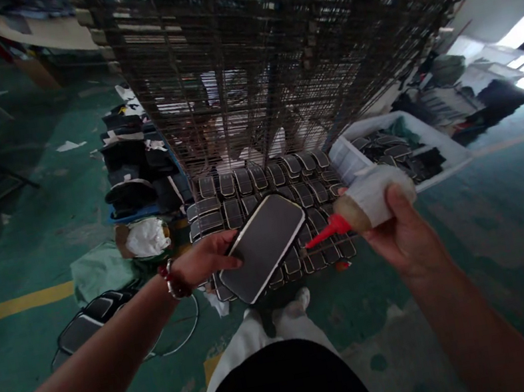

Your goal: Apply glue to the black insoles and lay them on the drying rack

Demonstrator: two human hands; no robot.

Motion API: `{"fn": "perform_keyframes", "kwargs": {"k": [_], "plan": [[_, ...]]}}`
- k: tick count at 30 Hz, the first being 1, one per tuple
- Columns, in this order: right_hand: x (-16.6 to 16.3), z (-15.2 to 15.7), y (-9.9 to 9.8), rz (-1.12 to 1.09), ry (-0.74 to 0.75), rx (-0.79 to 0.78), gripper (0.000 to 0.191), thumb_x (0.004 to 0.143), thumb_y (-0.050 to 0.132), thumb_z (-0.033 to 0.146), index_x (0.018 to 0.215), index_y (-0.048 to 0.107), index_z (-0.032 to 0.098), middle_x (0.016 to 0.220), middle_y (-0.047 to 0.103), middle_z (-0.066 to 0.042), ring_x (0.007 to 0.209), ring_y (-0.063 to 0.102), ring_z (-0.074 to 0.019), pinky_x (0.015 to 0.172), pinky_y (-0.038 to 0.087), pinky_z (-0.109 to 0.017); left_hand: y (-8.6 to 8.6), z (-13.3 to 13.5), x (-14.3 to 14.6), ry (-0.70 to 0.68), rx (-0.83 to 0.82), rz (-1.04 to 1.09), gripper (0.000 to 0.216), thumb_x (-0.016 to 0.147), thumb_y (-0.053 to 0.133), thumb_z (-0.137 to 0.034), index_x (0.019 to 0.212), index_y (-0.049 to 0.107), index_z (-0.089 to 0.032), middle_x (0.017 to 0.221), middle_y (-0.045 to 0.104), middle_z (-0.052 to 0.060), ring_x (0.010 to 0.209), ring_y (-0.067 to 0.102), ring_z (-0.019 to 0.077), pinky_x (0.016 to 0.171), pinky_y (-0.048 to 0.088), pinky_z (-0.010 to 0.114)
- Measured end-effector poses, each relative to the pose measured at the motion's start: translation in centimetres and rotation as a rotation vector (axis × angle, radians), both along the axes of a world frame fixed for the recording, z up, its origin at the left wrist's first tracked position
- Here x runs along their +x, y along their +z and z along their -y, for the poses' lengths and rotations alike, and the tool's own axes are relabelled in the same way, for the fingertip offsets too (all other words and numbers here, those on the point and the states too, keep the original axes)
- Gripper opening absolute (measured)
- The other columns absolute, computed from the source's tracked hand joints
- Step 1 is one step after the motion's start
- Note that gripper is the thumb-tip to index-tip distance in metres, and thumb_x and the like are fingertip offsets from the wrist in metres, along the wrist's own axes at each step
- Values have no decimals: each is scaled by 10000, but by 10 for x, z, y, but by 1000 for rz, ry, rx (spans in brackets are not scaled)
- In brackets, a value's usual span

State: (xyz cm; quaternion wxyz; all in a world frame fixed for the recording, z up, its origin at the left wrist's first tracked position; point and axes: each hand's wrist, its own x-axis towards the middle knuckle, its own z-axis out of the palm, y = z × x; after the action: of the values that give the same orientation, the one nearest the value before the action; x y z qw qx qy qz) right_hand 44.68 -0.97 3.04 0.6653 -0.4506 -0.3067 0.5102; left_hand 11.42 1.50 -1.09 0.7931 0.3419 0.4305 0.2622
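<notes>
My left hand (pixel 206 256) grips a flat dark rounded panel with a light rim (pixel 263 245), holding it tilted above a wire shelf. My right hand (pixel 400 229) is closed around a white squeeze bottle (pixel 374 196) with a red nozzle (pixel 325 233). The nozzle tip points at the panel's right edge, close to it or touching it. Under both hands, several similar smaller dark panels (pixel 265 185) lie in rows on the wire rack shelf (pixel 323 253).
A tall wire rack (pixel 267 53) rises in front. A white bin of dark pieces (pixel 435 142) stands at right. Stacks of dark pieces (pixel 135 164) and a bag (pixel 145 238) stand at left. More panels (pixel 91 317) lie on the green floor.
</notes>
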Motion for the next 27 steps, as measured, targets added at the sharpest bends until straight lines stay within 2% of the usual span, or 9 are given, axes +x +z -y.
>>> {"fn": "perform_keyframes", "kwargs": {"k": [2, 4, 7, 12, 17, 23, 27], "plan": [[9, -8, 11, 64, -105, 120, 460, 717, 931, 509, 1068, 742, 279, 1015, 789, 8, 873, 759, -189, 739, 661, -293, -3, 0, -8, -148, 76, 11, 446, 673, 771, 37, 1070, 759, -167, 951, 815, 86, 803, 774, 223, 735, 625, 313], [13, -14, 16, 116, -149, 174, 434, 697, 948, 504, 1017, 752, 285, 947, 775, 27, 803, 745, -180, 656, 655, -281, -7, 0, -12, -256, 160, 29, 393, 718, 811, -64, 1092, 757, -169, 1012, 814, 80, 873, 769, 226, 803, 613, 328], [12, -17, 16, 158, -155, 178, 409, 702, 937, 527, 965, 758, 270, 890, 758, 13, 755, 727, -192, 549, 614, -279, -9, 1, -14, -319, 221, 41, 390, 762, 808, -138, 1144, 757, -197, 1033, 813, 64, 931, 764, 235, 881, 590, 364], [11, -13, 7, 161, -181, 167, 388, 723, 928, 504, 956, 749, 250, 870, 746, 0, 788, 721, -197, 595, 604, -291, -10, 4, -13, -342, 229, 59, 381, 788, 799, -169, 1164, 764, -217, 1019, 816, 58, 910, 767, 234, 878, 585, 377], [13, -6, 2, 109, -206, 108, 422, 707, 940, 493, 979, 742, 237, 842, 735, 2, 739, 701, -192, 540, 576, -276, -15, 3, -15, -328, 225, 41, 387, 783, 828, -188, 1164, 769, -213, 1077, 814, 70, 920, 769, 226, 864, 591, 354], [13, -6, -1, 53, -245, 131, 423, 713, 935, 499, 946, 738, 205, 855, 733, -11, 705, 691, -178, 463, 522, -229, -14, 2, -12, -327, 223, 53, 377, 774, 839, -180, 1145, 776, -208, 1059, 817, 72, 894, 770, 216, 847, 599, 344], [14, -4, -7, 41, -253, 104, 431, 722, 930, 505, 952, 735, 197, 852, 728, -15, 698, 688, -178, 468, 535, -235, -16, 1, -12, -325, 224, 78, 373, 776, 843, -190, 1143, 777, -204, 1062, 818, 78, 893, 769, 214, 842, 602, 341]]}}
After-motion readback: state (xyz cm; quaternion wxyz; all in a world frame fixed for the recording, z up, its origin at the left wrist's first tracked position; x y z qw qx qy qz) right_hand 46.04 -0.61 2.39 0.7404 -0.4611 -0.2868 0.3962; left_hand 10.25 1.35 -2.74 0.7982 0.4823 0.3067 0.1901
